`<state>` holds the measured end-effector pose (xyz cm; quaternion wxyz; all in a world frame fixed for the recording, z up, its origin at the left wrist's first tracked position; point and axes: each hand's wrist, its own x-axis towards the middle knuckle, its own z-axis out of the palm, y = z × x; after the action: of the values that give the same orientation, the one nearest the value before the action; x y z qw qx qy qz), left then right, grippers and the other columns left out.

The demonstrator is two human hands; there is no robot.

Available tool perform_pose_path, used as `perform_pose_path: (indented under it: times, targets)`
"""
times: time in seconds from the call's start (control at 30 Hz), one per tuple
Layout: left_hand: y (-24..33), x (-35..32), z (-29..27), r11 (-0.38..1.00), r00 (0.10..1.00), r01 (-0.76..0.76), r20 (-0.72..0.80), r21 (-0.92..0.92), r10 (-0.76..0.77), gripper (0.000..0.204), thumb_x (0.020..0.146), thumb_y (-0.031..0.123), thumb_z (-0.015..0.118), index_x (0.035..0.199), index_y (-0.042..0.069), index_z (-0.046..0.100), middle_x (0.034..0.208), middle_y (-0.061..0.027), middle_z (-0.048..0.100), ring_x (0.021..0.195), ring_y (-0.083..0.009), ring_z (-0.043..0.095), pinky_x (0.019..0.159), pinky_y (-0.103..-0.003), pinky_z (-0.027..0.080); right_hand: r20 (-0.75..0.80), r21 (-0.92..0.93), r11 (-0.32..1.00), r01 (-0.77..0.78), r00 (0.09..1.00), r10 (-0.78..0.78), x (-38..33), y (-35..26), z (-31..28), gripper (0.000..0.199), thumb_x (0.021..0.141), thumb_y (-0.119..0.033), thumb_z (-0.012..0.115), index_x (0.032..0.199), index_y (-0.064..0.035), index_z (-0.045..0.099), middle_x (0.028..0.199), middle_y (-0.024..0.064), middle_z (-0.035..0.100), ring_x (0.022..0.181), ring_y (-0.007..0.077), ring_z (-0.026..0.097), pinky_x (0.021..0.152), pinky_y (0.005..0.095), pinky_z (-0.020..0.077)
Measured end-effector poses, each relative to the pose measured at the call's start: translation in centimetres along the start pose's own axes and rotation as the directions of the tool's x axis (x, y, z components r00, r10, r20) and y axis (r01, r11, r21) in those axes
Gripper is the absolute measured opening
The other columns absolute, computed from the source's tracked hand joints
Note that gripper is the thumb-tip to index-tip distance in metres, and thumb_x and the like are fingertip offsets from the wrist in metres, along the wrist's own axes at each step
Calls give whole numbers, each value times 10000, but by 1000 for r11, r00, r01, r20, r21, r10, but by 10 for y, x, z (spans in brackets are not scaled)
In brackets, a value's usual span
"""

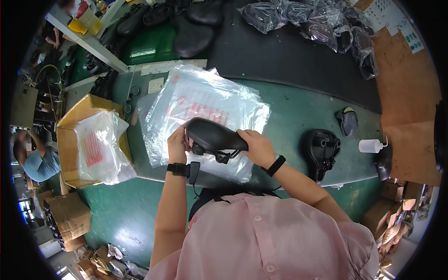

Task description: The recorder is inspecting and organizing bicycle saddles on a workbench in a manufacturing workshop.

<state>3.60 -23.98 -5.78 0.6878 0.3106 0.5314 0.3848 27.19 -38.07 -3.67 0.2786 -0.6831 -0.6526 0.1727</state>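
Note:
A black bicycle saddle [209, 134] is held tilted between both my hands, its metal rails and clamp showing underneath. The fingers of my left hand [178, 145] close on the wide rear end. My right hand [256, 146] grips the narrow nose, thumb and fingers around it. Below the saddle lies a stack of clear plastic bags [205, 100] with red print, spread on the green table [289, 112]. Another black saddle [322, 151] rests upside down to the right of my right hand, its underside showing.
A cardboard box [70, 126] with more plastic bags stands at left. Bagged saddles [322, 25] lie at the far right on a black mat [280, 56]. Unbagged saddles [193, 39] sit at the back. A white bottle [371, 146] and a dark cloth-like item [347, 122] are at right.

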Motion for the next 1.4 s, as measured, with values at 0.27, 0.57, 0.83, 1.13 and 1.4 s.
perform_pose_path:
  times: [0.27, 0.57, 0.83, 1.13, 1.4]
  targets:
    - [54, -101, 87, 109, 412, -910, 903, 400, 122, 277, 834, 109, 606, 1086, 168, 704, 782, -111, 644, 625, -247, 629, 554, -339, 494, 210, 206, 926, -315, 939, 273, 14, 14, -13, 492, 704, -164, 756, 1135, -17, 570, 926, 176, 652, 845, 326, 635, 742, 396, 495]
    - [-9, -160, 188, 77, 190, -981, 959, 177, 209, 268, 844, 184, 610, 1104, 122, 623, 875, -84, 663, 647, -228, 632, 547, -356, 500, 152, 703, 537, -466, 837, 526, 11, 29, -27, 500, 773, -192, 745, 1165, 63, 567, 1013, 112, 649, 893, 172, 591, 791, 317, 477]
    - [46, 46, 133, 664, 824, -532, 501, 525, 265, 387, 947, 201, 533, 1312, 71, 525, 987, -56, 630, 798, -100, 549, 668, -248, 469, -249, 968, 198, 153, 508, 825, 27, 226, -172, 426, 877, -220, 660, 1237, -58, 499, 1039, 82, 616, 918, 214, 607, 814, 395, 518]
    - [123, 356, 81, 833, 987, -162, 88, 529, 136, 860, 742, 518, 742, 1211, -157, 488, 1218, -216, 574, 1045, -245, 598, 851, -331, 489, -83, 878, 424, -223, 802, 592, 163, 171, -132, 463, 919, -236, 582, 1302, 4, 482, 1107, 140, 641, 954, 207, 644, 839, 347, 530]
    - [118, 263, 120, 548, 745, -649, 294, 528, 599, 765, 624, 163, 849, 1223, -51, 424, 1152, -204, 534, 1056, -303, 525, 935, -374, 420, 435, 867, 74, -494, 819, 374, 162, 74, -13, 533, 970, -427, 478, 1247, 26, 527, 1053, 144, 662, 892, 217, 665, 784, 328, 548]
